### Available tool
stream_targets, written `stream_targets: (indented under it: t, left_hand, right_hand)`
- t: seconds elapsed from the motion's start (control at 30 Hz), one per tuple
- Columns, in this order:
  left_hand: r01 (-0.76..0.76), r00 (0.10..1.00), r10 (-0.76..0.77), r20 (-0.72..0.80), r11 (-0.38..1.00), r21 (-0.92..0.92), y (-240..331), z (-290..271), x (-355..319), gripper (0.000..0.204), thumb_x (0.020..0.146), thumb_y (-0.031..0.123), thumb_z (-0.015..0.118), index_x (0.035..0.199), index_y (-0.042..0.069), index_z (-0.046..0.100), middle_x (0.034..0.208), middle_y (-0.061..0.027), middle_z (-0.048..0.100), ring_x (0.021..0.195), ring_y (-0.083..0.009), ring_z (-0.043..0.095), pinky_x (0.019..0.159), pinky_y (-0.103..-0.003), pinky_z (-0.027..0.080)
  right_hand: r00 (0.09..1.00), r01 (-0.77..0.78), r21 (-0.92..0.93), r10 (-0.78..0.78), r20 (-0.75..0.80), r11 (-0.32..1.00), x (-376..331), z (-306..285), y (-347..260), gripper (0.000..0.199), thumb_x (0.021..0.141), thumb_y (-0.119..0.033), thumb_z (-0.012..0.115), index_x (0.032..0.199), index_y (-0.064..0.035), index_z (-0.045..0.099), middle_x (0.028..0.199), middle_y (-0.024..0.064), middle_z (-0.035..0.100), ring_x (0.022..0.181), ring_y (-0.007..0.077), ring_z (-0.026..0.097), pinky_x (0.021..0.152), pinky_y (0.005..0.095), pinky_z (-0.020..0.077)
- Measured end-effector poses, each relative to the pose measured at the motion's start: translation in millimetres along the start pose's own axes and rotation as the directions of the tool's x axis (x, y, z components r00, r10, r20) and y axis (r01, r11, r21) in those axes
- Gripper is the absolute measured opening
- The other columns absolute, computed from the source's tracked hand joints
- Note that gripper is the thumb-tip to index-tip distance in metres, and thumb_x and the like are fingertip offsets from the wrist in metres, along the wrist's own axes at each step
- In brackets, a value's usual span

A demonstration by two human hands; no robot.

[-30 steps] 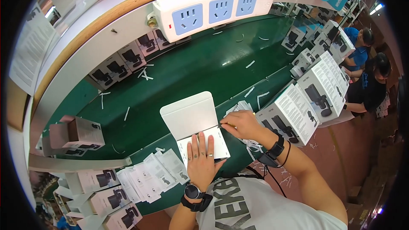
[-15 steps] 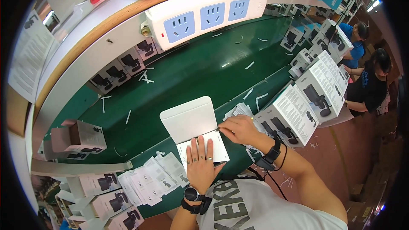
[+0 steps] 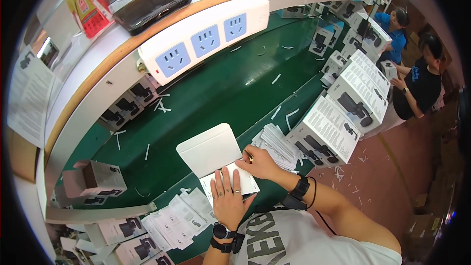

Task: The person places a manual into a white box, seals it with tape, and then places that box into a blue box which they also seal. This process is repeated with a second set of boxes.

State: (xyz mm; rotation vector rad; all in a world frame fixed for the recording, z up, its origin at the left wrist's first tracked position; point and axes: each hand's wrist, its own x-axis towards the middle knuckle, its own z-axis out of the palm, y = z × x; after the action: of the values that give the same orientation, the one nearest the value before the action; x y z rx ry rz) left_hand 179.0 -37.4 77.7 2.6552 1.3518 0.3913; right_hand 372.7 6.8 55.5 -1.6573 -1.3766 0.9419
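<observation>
A small white carton (image 3: 208,152) lies on the green worktop close in front of me, its lid with the tuck flap standing up at the far side. My left hand (image 3: 228,200) presses on the carton's white inner surface, fingers stretched and lying flat. At the right end of the lid's fold, my right hand (image 3: 260,164) touches the carton with fingers bent together. What those fingertips pinch, if anything, is too small to make out. Just beyond that hand lies a stack of folded white leaflets (image 3: 277,142); printed sheets (image 3: 179,218) are spread left of my left hand.
Large printed boxes (image 3: 326,130) stand at the right. An open box (image 3: 100,181) sits at the left, with more boxes (image 3: 125,228) below it. A white power strip (image 3: 206,39) is fixed to the shelf edge, below a phone (image 3: 152,12). Two people (image 3: 422,81) work at far right.
My right hand has moved in from the carton's right side onto the corner by the lid's fold. My left hand stays flat on the carton. The view has shifted.
</observation>
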Motion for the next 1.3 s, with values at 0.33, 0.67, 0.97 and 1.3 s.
stream_targets:
  t: [0.33,0.67,0.97,1.3]
  left_hand:
    - [0.041,0.996,-0.050,-0.071,0.991,-0.130,-6.5,8.6,-17.2,0.081,0.076,0.046,0.085,0.136,-0.001,0.055,0.156,-0.0268,0.042,0.145,-0.0500,0.037,0.118,-0.058,0.032]
    - [-0.090,0.996,0.089,0.029,0.996,0.027,6.6,-11.3,-35.9,0.064,0.082,0.025,0.078,0.134,-0.005,0.056,0.140,-0.0275,0.053,0.137,-0.0480,0.046,0.119,-0.056,0.033]
    - [-0.117,0.993,0.117,0.014,0.993,-0.002,-7.1,7.4,-54.8,0.054,0.085,0.016,0.065,0.134,-0.003,0.057,0.134,-0.0281,0.059,0.132,-0.0435,0.053,0.121,-0.052,0.032]
    - [0.038,0.922,0.035,0.385,0.983,-0.181,-13.9,10.9,-62.6,0.043,0.080,0.017,0.069,0.120,0.000,0.067,0.113,-0.0204,0.065,0.111,-0.0377,0.062,0.102,-0.050,0.045]
  right_hand:
    - [0.954,-0.055,-0.238,0.121,0.275,0.970,-104.5,-49.7,89.9,0.028,0.080,-0.023,0.077,0.099,-0.0051,0.065,0.084,0.0135,0.067,0.079,0.0308,0.068,0.069,0.0393,0.0524]
    - [0.912,0.401,-0.261,-0.410,0.019,0.878,-60.8,-9.4,-58.7,0.021,0.090,-0.017,0.071,0.110,-0.0088,0.070,0.087,0.0094,0.064,0.081,0.0329,0.066,0.070,0.0415,0.0541]
    - [0.757,0.625,-0.388,-0.648,0.086,0.678,-5.0,83.7,-69.7,0.013,0.083,-0.017,0.075,0.092,-0.0117,0.067,0.087,0.0039,0.066,0.081,0.0258,0.067,0.071,0.0392,0.0535]
    - [0.769,0.637,-0.219,-0.628,0.121,0.739,-20.7,89.5,-101.5,0.020,0.078,-0.021,0.078,0.091,-0.0113,0.067,0.088,0.0048,0.064,0.085,0.0283,0.067,0.071,0.0420,0.0540]
